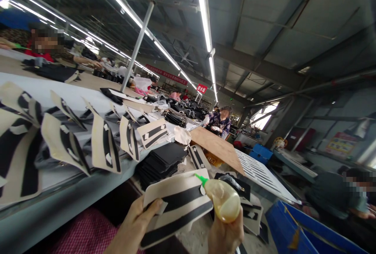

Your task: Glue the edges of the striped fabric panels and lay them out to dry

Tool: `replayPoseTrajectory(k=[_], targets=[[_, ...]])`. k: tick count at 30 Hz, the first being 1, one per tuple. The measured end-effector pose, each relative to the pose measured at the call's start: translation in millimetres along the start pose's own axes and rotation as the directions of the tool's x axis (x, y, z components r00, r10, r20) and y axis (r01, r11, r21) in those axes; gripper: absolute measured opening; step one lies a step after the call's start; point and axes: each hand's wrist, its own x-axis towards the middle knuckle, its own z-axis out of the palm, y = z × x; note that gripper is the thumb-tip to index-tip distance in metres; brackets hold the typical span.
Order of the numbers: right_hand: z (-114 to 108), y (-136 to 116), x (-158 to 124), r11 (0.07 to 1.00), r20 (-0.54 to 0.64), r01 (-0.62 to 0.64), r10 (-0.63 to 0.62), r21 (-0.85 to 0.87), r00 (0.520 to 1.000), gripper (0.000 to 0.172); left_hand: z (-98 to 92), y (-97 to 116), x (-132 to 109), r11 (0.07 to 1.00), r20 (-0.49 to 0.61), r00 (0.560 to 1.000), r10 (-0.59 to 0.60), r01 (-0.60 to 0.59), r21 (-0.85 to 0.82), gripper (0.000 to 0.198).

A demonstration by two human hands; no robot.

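Note:
My left hand (140,218) grips the left edge of a beige panel with black stripes (179,203), its thumb on the front near a small pale tab. My right hand (225,230) is wrapped round a squeeze bottle of yellowish glue (223,201). The bottle's green nozzle (201,179) touches or hovers just over the panel's upper right corner. Behind the panel lies a stack of black pieces (164,160). Several similar striped panels (105,144) lean in a row on the white table at the left.
The long white table (58,195) runs along the left. A wooden board (217,146) lies ahead, with a person (219,123) beyond it. A blue bin (311,230) stands at the lower right, near another seated person (331,195). A person (44,46) works at the far left.

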Motion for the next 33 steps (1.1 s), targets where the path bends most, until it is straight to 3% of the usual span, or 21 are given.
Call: replayPoseTrajectory(k=[4, 9, 12, 19, 24, 29, 33], targets=[[2, 5, -4, 0.999, 0.063, 0.044, -0.046, 0.023, 0.997, 0.055, 1.8, 0, 1, 0.999, 0.067, 0.997, 0.036, -0.037, 0.023, 0.051], [3, 15, -6, 0.995, 0.050, 0.042, -0.046, 0.087, 0.998, 0.049, 4.0, 6, -4, 0.996, -0.013, 0.997, 0.077, -0.077, 0.048, 0.044], [2, 11, -3, 0.995, 0.082, 0.035, -0.043, 0.093, 0.996, 0.053, 3.4, 10, -6, 0.992, 0.007, 0.996, 0.094, -0.094, 0.082, 0.043], [0, 7, 26, 0.999, -0.048, -0.049, 0.049, 0.010, 0.998, 0.048, 1.4, 11, -3, 0.982, 0.142, 0.984, 0.108, -0.128, 0.141, 0.048], [-3, 11, 19, 0.995, 0.027, -0.015, 0.012, 0.103, 1.000, 0.053, 2.1, 5, -1, 0.988, 0.044, 0.993, 0.114, -0.118, 0.105, 0.048], [-3, 3, 27, 0.998, -0.015, -0.024, 0.025, 0.064, 1.000, 0.052, 5.4, 8, -6, 0.990, 0.036, 0.994, 0.105, -0.108, 0.086, 0.047], [-3, -6, 36, 0.988, -0.040, -0.123, 0.127, 0.093, 0.991, 0.056, 9.1, 15, -11, 0.987, 0.058, 0.990, 0.127, -0.132, 0.096, 0.041]])
